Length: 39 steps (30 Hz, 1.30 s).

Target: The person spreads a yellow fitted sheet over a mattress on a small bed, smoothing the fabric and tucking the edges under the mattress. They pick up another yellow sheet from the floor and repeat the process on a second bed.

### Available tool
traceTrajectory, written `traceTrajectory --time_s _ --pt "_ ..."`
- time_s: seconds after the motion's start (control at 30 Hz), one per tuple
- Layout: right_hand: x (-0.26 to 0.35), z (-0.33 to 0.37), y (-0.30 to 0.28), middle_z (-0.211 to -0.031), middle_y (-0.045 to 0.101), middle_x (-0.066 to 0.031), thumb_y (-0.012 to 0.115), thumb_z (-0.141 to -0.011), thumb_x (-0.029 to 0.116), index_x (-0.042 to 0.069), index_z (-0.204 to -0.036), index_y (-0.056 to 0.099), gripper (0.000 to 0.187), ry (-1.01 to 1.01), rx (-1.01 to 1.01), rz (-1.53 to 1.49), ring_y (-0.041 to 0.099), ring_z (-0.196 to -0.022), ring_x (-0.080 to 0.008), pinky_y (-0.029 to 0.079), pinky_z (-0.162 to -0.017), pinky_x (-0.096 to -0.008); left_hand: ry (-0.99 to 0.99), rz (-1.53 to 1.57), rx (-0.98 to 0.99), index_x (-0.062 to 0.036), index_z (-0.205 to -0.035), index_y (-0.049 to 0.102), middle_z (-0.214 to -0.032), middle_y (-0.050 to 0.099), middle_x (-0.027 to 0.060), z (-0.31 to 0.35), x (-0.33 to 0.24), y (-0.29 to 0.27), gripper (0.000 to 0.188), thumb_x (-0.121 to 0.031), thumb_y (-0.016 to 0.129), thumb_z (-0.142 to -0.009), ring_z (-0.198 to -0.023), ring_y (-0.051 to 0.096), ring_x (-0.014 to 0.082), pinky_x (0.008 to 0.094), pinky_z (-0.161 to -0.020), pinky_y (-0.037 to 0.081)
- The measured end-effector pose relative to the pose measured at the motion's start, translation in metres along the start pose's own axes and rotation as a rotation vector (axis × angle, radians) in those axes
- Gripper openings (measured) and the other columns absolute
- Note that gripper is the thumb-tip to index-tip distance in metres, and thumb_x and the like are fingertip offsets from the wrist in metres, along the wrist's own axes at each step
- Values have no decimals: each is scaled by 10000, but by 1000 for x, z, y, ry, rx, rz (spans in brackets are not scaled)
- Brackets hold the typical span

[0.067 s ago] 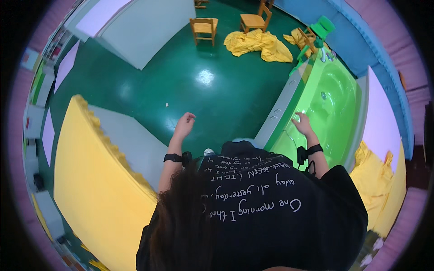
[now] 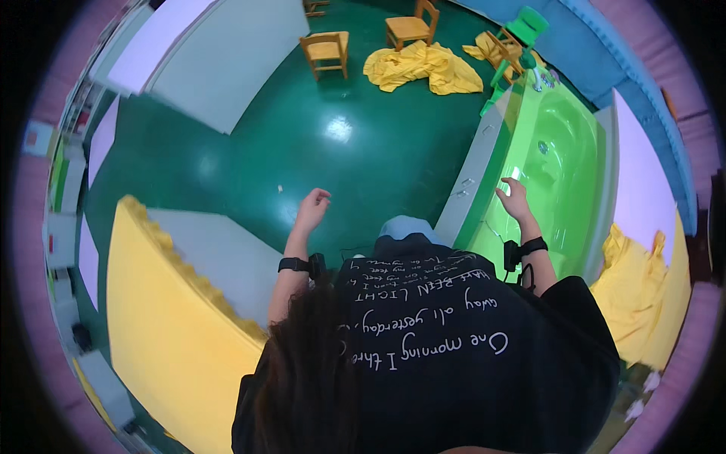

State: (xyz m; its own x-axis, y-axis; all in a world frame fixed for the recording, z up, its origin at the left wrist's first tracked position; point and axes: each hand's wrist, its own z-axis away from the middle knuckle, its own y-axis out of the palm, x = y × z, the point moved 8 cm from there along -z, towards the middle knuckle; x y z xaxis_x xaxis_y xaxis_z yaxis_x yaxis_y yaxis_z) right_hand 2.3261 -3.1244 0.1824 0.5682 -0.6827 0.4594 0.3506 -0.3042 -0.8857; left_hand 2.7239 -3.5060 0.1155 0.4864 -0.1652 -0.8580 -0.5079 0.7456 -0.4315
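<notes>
My left hand (image 2: 312,206) is raised over the green floor (image 2: 333,144) with its fingers loosely curled and nothing in it. My right hand (image 2: 514,200) hovers over the near end of a bright green table (image 2: 563,151), fingers spread, holding nothing; whether it touches the top is unclear. Both wrists carry black bands. My dark shirt with pale lettering fills the lower middle of the view.
A yellow-covered table (image 2: 166,325) stands at my left. Two small wooden chairs (image 2: 327,50) and a heap of yellow cloth (image 2: 423,66) lie ahead. A green chair (image 2: 522,30) stands beyond the green table. More yellow cloth (image 2: 643,295) hangs at my right. White panels (image 2: 219,60) lie at the upper left.
</notes>
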Motion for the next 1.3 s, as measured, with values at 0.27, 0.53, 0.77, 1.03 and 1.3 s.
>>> traceTrajectory --time_s 0.27,0.53,0.77,1.03,1.3 --pt "-62 -105 8 -1093 573 -194 639 -769 260 28 -1067 579 383 237 -128 -138 513 -1071 -343 389 -937 -405 68 -26 236 -28 -1036 545 -884 597 61 -170 -59 3 191 -110 490 -873 -819 573 147 278 -720 455" --pt "-40 -278 -57 -1079 580 -173 621 -799 235 26 -1095 552 369 194 -230 -225 544 -1017 -300 428 -878 -375 83 78 93 -59 -1017 566 -858 607 23 -358 -122 -58 177 -107 465 -880 -785 578 108 245 -650 436" --pt "-29 -411 -59 -1018 601 -57 567 -860 159 34 -1122 541 291 301 -141 -717 574 -852 -128 461 -752 -258 -25 266 -39 -71 -968 572 -846 615 12 -540 -177 -64 147 -91 452 -885 -751 570 90 223 -629 422" --pt "-35 -575 -95 -1009 615 -58 557 -874 127 22 -1102 546 250 248 -183 -697 580 -864 -133 462 -777 -260 12 471 66 -52 -942 569 -810 606 20 -785 -254 -4 125 -56 476 -859 -724 570 91 200 -582 416" --pt "-74 -658 -191 -970 622 -81 513 -905 110 -20 -1052 545 199 367 -473 -796 590 -905 -142 456 -807 -265 155 143 423 -72 -938 569 -809 602 2 -949 -406 155 129 -96 468 -862 -743 570 89 222 -622 431"
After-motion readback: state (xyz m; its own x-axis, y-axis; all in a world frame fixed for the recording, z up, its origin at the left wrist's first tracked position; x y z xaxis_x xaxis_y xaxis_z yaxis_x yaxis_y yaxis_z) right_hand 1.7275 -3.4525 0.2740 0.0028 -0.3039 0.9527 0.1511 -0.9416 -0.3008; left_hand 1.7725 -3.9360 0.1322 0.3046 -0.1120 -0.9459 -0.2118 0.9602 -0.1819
